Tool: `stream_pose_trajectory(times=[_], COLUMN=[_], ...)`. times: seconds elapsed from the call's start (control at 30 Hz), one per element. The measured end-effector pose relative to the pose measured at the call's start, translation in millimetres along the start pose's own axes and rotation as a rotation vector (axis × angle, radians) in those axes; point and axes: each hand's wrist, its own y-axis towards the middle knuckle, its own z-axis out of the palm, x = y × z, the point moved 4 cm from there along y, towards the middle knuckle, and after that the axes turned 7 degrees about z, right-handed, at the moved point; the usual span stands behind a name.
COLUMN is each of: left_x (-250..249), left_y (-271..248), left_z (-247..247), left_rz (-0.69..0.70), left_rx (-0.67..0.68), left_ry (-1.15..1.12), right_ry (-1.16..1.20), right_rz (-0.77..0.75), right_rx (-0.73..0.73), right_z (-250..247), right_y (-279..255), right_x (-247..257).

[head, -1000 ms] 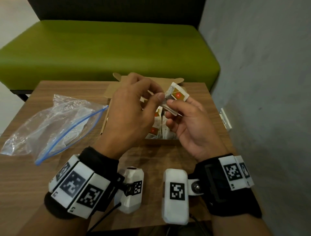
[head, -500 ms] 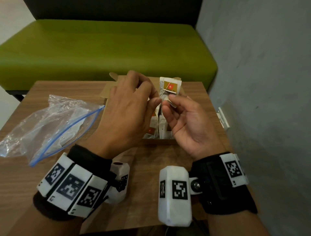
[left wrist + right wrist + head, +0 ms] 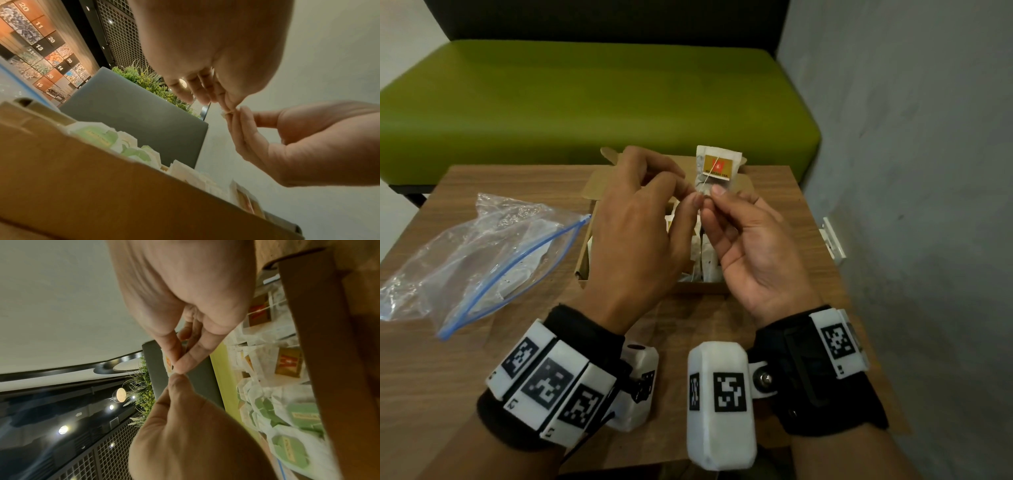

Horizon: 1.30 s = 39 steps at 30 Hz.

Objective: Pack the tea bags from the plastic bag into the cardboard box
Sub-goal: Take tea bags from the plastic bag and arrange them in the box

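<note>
Both hands pinch one tea bag above box: left hand at its string, right hand at bottom edge. Bag prob light, floppy paper, tears easy; hold by body, not string.

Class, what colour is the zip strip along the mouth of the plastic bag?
Blue; the zip strip on the clear plastic bag shows best in the head view.

tea bag: tilted → upright | label now faces camera | raised above cardboard box
</note>
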Motion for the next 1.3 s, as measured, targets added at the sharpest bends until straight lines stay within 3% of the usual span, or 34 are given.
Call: stream_pose_trajectory(times=[0.17,0.4,0.7,0.8,0.9,1.03,1.17,1.3], left_x=[-1,-10,-6,-3,5,16,17,20], left_y=[0,1,3,6,13,16,15,16], left_z=[-3,-4,-3,-9,-17,-19,-18,-18], left_rz=[0.010,0.095,0.098,0.004,-0.205,-0.455,-0.480,-0.442], left_rx=[-0.035,-0.005,0.085,0.050,0.014,0.102,0.116,0.117], left_ry=[0.062,0.137,0.115,0.040,-0.057,-0.380,-0.413,-0.412], right_ry=[-0.184,-0.151,-0.182,-0.226,-0.322,-0.468,-0.494,-0.608], right_rz=[0.019,-0.028,0.007,0.003,-0.010,-0.035,-0.051,-0.133], right_rx=[-0.024,-0.046,-0.011,-0.010,-0.004,0.028,0.092,0.056], right_z=[1,2,1,-3,-5,-5,-1,1], right_y=[-2,-1,0,1,1,1,-1,-2], right_x=[-3,-6,-5,-2,0,-2,-1,-2])
